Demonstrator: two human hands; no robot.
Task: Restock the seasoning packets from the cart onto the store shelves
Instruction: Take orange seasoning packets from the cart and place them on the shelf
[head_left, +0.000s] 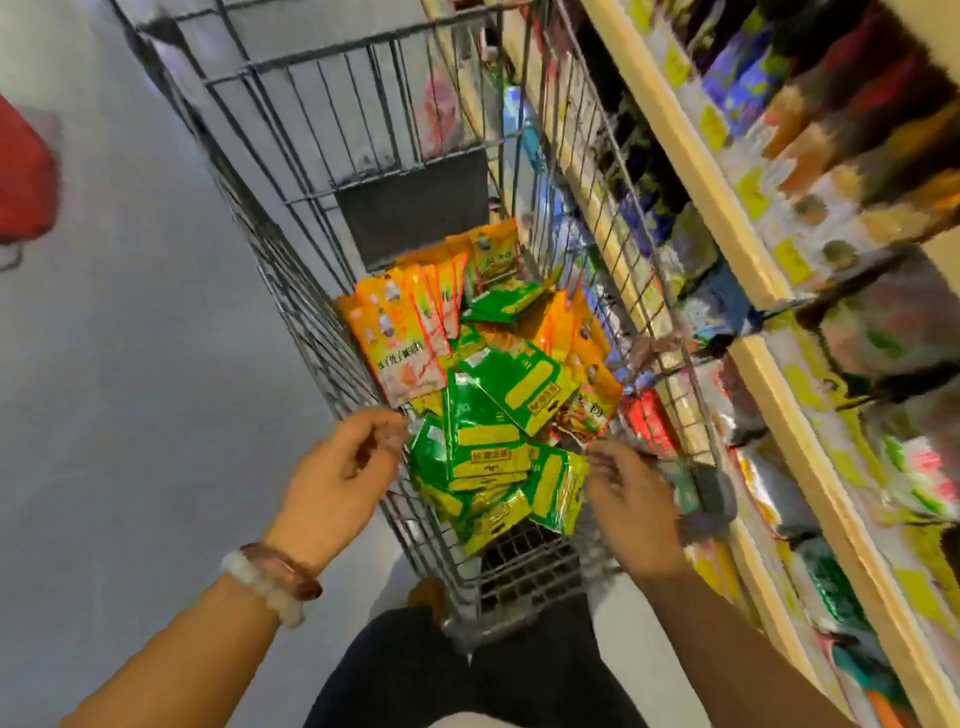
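Knees and dark trousers sit lowest in view, right against the near end of the cart. Both arms reach in over the wire rim. Left hand, beaded bracelets at the wrist, hovers at the left edge of the pile with fingers loosely curled, holding nothing as far as I can see. Right hand is at the right edge, fingertips touching or nearly touching a green packet; whether it has actually pinched it, I cannot tell.

Seasoning packets are all in the cart: green packets heaped loose up front, orange packets leaning behind. Shelves run along the right, already crowded.

Risks, as I judge them: that heap is slippery foil, so a two-handed scoop could let packets fan out and drop through the wire or onto the floor. Colours are mixed too, so a hasty grab could put the wrong kind on the wrong shelf.
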